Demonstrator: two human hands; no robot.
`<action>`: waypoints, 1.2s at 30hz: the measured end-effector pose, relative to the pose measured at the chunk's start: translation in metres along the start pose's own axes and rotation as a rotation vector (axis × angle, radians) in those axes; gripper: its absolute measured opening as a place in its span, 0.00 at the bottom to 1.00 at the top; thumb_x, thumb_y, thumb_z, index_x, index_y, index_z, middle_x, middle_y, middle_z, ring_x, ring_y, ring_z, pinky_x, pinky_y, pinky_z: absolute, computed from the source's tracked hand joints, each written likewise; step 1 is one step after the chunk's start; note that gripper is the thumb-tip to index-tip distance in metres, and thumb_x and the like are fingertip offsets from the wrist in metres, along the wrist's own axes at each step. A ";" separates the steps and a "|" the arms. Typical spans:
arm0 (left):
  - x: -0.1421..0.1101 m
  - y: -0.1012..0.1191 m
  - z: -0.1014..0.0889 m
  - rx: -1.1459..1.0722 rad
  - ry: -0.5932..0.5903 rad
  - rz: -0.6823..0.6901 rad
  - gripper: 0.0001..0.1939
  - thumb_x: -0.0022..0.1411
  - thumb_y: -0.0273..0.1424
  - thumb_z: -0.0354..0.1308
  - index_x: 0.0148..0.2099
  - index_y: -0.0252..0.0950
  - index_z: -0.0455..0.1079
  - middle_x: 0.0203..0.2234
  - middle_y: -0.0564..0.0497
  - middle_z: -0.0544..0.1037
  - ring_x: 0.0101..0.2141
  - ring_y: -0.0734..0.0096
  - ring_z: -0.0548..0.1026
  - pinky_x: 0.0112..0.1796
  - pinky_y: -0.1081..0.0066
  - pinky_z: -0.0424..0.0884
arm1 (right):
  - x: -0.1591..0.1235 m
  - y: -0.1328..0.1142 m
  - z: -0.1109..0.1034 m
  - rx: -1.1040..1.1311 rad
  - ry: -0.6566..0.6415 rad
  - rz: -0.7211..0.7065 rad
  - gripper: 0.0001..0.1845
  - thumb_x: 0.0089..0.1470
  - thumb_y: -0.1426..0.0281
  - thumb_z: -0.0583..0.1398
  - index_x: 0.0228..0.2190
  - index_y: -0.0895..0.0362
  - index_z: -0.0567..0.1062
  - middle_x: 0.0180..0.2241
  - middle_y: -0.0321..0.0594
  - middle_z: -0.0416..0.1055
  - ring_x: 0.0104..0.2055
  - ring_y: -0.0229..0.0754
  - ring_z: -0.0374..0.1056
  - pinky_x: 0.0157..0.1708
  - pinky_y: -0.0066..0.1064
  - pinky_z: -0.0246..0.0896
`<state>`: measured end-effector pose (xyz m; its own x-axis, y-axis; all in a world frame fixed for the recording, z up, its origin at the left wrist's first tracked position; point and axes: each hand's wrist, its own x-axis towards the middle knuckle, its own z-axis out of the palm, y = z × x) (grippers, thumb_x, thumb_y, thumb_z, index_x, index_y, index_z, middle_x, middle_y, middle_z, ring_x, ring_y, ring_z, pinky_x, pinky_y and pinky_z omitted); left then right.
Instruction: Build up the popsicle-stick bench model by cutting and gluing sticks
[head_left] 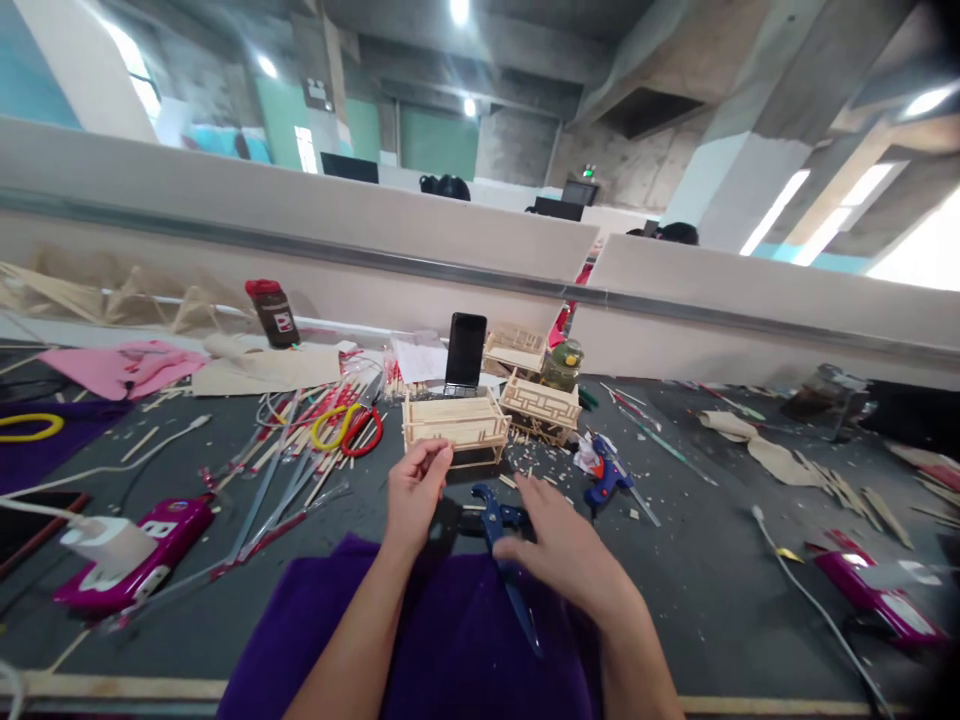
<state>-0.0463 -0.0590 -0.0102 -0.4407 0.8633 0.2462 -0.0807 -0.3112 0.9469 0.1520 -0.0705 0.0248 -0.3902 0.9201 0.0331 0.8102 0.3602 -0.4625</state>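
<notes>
- Nearest of the three, one wooden-stick model (454,430) stands on the dark tabletop (697,590), straight ahead of the person; its slatted body and thin railings are already put together.
- The left hand (417,492) is at this model's near side, thumb and fingertips pressed together; whether a small piece is pinched between them, I cannot tell.
- The right hand (556,540) is spread, palm down, over or just beside a blue hand cutter (492,522) and does not appear to grip it; contact is unclear.
- Far right of the nearest model, a latticed stick model (541,402) looks well advanced, and another stick model (516,348) stands beyond it; I judge all three to be largely assembled.
- Whether any part is missing from the nearest model is too small to tell.
- Pale offcuts (546,462) on the right suggest much cutting is done.
- Loose sticks (300,425) on the left, by the scissors (346,430), suggest material remains unused.
- The blue glue gun (609,475) lies to the right, apart from both hands, so no gluing is under way.
</notes>
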 end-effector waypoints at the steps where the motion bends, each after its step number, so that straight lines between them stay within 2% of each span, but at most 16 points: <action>1: 0.001 0.000 0.000 -0.029 -0.027 -0.035 0.13 0.56 0.39 0.63 0.38 0.33 0.76 0.19 0.57 0.70 0.16 0.83 0.60 0.18 0.79 0.56 | -0.006 -0.001 0.005 -0.053 -0.095 0.015 0.48 0.44 0.55 0.67 0.62 0.63 0.61 0.63 0.58 0.57 0.66 0.62 0.49 0.60 0.50 0.50; 3: 0.001 0.001 0.001 -0.090 -0.071 -0.092 0.14 0.56 0.39 0.63 0.38 0.33 0.76 0.19 0.56 0.70 0.16 0.84 0.60 0.19 0.79 0.56 | -0.014 0.000 0.015 -0.144 -0.235 0.040 0.56 0.38 0.52 0.69 0.63 0.66 0.59 0.65 0.62 0.52 0.68 0.67 0.43 0.62 0.56 0.42; 5: 0.001 0.000 0.001 -0.139 -0.107 -0.127 0.15 0.56 0.39 0.64 0.38 0.32 0.76 0.21 0.55 0.72 0.16 0.83 0.61 0.19 0.78 0.57 | -0.014 0.002 0.023 -0.200 -0.259 0.033 0.56 0.39 0.53 0.68 0.63 0.67 0.58 0.64 0.63 0.53 0.67 0.67 0.44 0.63 0.57 0.38; 7: 0.001 -0.001 0.001 -0.164 -0.138 -0.142 0.15 0.55 0.40 0.64 0.38 0.32 0.76 0.22 0.54 0.73 0.16 0.83 0.62 0.19 0.78 0.58 | -0.011 0.004 0.027 -0.225 -0.217 0.003 0.53 0.42 0.58 0.66 0.63 0.68 0.57 0.61 0.62 0.58 0.64 0.65 0.51 0.63 0.55 0.41; 10: 0.000 0.000 0.000 -0.174 -0.139 -0.116 0.15 0.55 0.40 0.65 0.37 0.32 0.76 0.25 0.53 0.75 0.16 0.84 0.63 0.18 0.78 0.58 | -0.007 0.003 0.028 -0.257 -0.122 -0.026 0.48 0.42 0.66 0.61 0.63 0.70 0.56 0.52 0.58 0.65 0.55 0.60 0.61 0.58 0.50 0.52; 13: -0.001 0.002 -0.002 -0.172 -0.113 -0.038 0.14 0.55 0.39 0.64 0.37 0.33 0.75 0.29 0.51 0.75 0.16 0.85 0.63 0.18 0.79 0.59 | -0.014 0.003 0.024 -0.282 0.004 -0.024 0.41 0.41 0.71 0.58 0.60 0.66 0.63 0.46 0.53 0.67 0.50 0.57 0.64 0.53 0.47 0.58; 15: -0.002 0.005 -0.003 -0.163 -0.112 0.021 0.12 0.57 0.38 0.63 0.36 0.33 0.75 0.31 0.51 0.75 0.16 0.85 0.63 0.17 0.79 0.58 | -0.025 0.006 0.018 -0.237 0.087 0.011 0.36 0.43 0.70 0.57 0.57 0.60 0.66 0.46 0.50 0.66 0.48 0.55 0.66 0.50 0.44 0.62; 17: -0.004 0.007 -0.003 -0.147 -0.138 0.065 0.11 0.58 0.38 0.62 0.36 0.33 0.75 0.31 0.51 0.73 0.17 0.85 0.64 0.16 0.79 0.59 | -0.034 0.009 0.010 -0.125 0.178 0.034 0.34 0.48 0.69 0.56 0.58 0.55 0.63 0.48 0.47 0.65 0.47 0.50 0.68 0.45 0.39 0.65; 20: -0.007 0.010 -0.002 -0.121 -0.218 0.106 0.11 0.60 0.37 0.60 0.35 0.33 0.75 0.31 0.51 0.72 0.18 0.82 0.67 0.17 0.79 0.63 | -0.039 0.010 0.005 0.030 0.328 -0.084 0.34 0.51 0.72 0.54 0.60 0.52 0.57 0.53 0.44 0.62 0.52 0.46 0.66 0.49 0.36 0.65; 22: -0.008 0.010 -0.002 -0.091 -0.270 0.130 0.10 0.61 0.36 0.59 0.36 0.34 0.75 0.30 0.51 0.71 0.19 0.81 0.67 0.17 0.79 0.64 | -0.036 0.005 0.008 0.059 0.397 -0.181 0.36 0.49 0.75 0.54 0.61 0.53 0.55 0.55 0.45 0.62 0.57 0.47 0.62 0.54 0.38 0.62; 24: -0.009 0.010 -0.001 -0.052 -0.294 0.158 0.08 0.62 0.34 0.59 0.37 0.35 0.76 0.29 0.52 0.71 0.19 0.82 0.67 0.19 0.79 0.63 | -0.028 -0.001 0.016 0.032 0.433 -0.230 0.37 0.48 0.76 0.54 0.61 0.55 0.55 0.55 0.47 0.62 0.58 0.49 0.60 0.57 0.42 0.60; 28: -0.009 0.009 -0.001 -0.007 -0.287 0.201 0.07 0.61 0.30 0.58 0.38 0.36 0.77 0.29 0.51 0.71 0.22 0.79 0.67 0.21 0.79 0.63 | -0.013 -0.006 0.031 -0.038 0.486 -0.252 0.39 0.45 0.76 0.56 0.60 0.56 0.56 0.53 0.50 0.64 0.56 0.54 0.61 0.55 0.50 0.60; 32: -0.009 0.009 -0.002 0.029 -0.306 0.228 0.11 0.59 0.24 0.56 0.39 0.39 0.79 0.30 0.50 0.72 0.24 0.76 0.68 0.23 0.77 0.64 | -0.003 -0.003 0.038 -0.019 0.522 -0.271 0.39 0.45 0.75 0.56 0.60 0.56 0.55 0.53 0.51 0.64 0.56 0.55 0.61 0.54 0.51 0.62; 36: -0.009 0.013 -0.001 0.071 -0.308 0.247 0.10 0.60 0.26 0.57 0.38 0.40 0.79 0.29 0.50 0.71 0.26 0.74 0.69 0.25 0.76 0.65 | 0.001 0.000 0.040 0.002 0.519 -0.278 0.38 0.45 0.76 0.56 0.60 0.56 0.56 0.52 0.50 0.66 0.55 0.54 0.63 0.52 0.48 0.64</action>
<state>-0.0441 -0.0709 -0.0002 -0.1494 0.8480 0.5085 0.0613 -0.5053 0.8607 0.1339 -0.0758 -0.0102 -0.3221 0.7461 0.5828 0.7069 0.5990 -0.3762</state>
